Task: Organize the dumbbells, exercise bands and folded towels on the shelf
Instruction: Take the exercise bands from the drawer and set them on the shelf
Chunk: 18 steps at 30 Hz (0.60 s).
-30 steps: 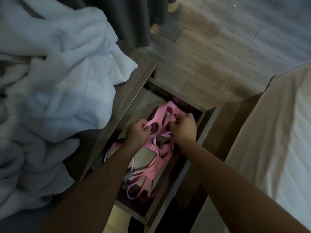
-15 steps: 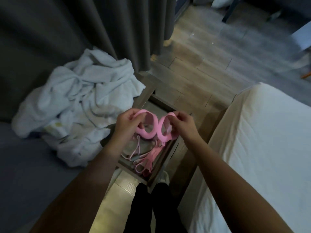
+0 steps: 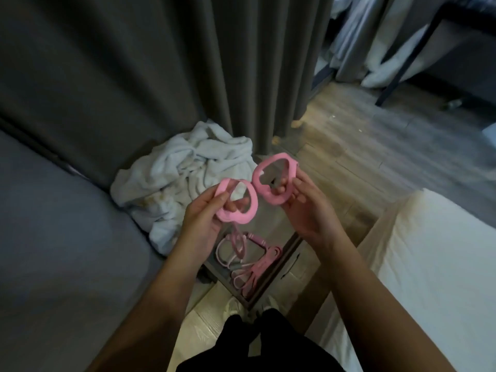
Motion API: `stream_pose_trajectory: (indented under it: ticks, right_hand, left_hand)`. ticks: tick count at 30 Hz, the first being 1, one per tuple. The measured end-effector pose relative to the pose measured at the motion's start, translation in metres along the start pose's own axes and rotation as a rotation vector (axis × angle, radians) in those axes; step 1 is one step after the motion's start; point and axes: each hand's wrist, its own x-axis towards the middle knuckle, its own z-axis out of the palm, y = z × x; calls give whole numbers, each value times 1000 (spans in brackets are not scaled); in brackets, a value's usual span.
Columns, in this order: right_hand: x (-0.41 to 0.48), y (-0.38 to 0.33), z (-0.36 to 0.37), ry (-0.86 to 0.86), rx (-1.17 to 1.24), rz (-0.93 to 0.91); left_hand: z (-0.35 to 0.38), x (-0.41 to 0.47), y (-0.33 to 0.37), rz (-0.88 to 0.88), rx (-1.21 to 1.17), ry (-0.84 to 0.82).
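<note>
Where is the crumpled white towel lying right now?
In the head view, the white towel lies left of centre, at the foot of the dark curtain, between the grey cushion and the left hand holding a pink band.

My left grip (image 3: pixel 204 221) holds the left loop (image 3: pixel 236 220) and my right grip (image 3: pixel 308 210) the right loop (image 3: pixel 268 198), side by side above the shelf (image 3: pixel 264 226). Bands (image 3: pixel 249 269) lie in it. Towels (image 3: pixel 188 178) sit at ten o'clock, the curtain (image 3: pixel 241 76) at twelve, the bed (image 3: pixel 429 264) at three.

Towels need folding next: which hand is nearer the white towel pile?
Left. The left hand, gripping one pink loop, sits just right of the towel pile in view; the right hand, gripping the other loop, is farther right, toward the bed.
</note>
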Motion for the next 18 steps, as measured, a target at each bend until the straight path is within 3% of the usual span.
stream_pose_trajectory:
  ticks: [4,9,18]
  right_hand:
    - [10,-1,12,-42,14,74]
    - [16,4,28,-115,-48,138]
    - [-1,29,74,-398,-187,293]
  left_hand:
    - [-1,-26,4,71,-198,152]
    - [-18,-60,-8,176,-236,295]
    - [-38,-142,-23,331,-272,509]
